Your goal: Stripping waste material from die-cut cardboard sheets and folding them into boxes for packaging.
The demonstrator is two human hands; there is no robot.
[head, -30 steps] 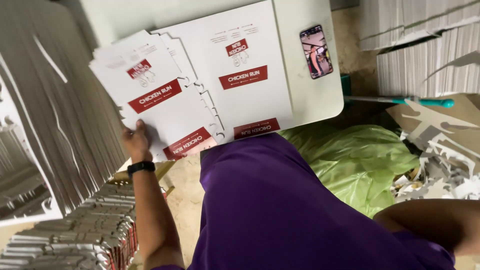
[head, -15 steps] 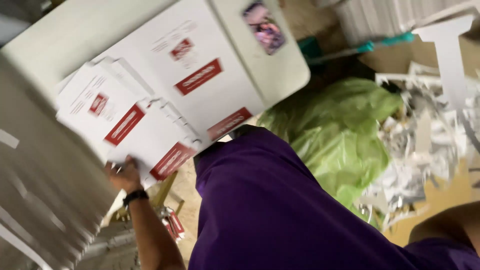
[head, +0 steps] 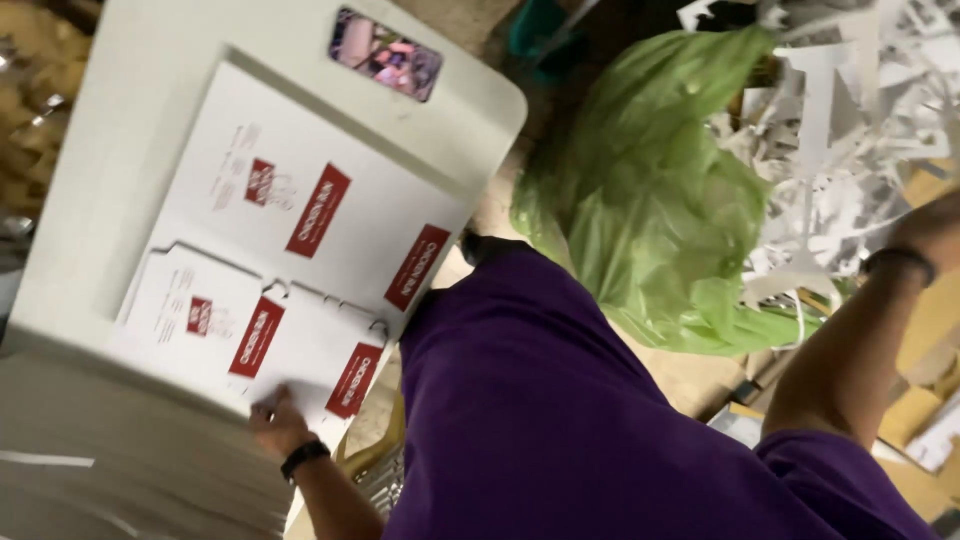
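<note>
A flat white die-cut box blank (head: 215, 330) with red labels lies on top of a larger white sheet (head: 340, 180) on a white table (head: 110, 170). My left hand (head: 278, 425), with a black band on the wrist, grips the blank's near edge. My right arm reaches out to the right. Beyond a dark wristband, only the start of my right hand (head: 938, 225) shows at the frame edge, by a heap of white paper offcuts (head: 850, 150). My purple shirt hides the space between.
A phone (head: 385, 55) lies at the far end of the table. A green plastic bag (head: 660, 200) bulges beside the table's corner. A blurred stack of flat card (head: 100, 470) fills the lower left. Brown cardboard pieces (head: 925, 420) lie at the right.
The view has swung and tilted to the right. My left hand stays on the blank's near edge. My right arm has stretched out toward the paper offcuts.
</note>
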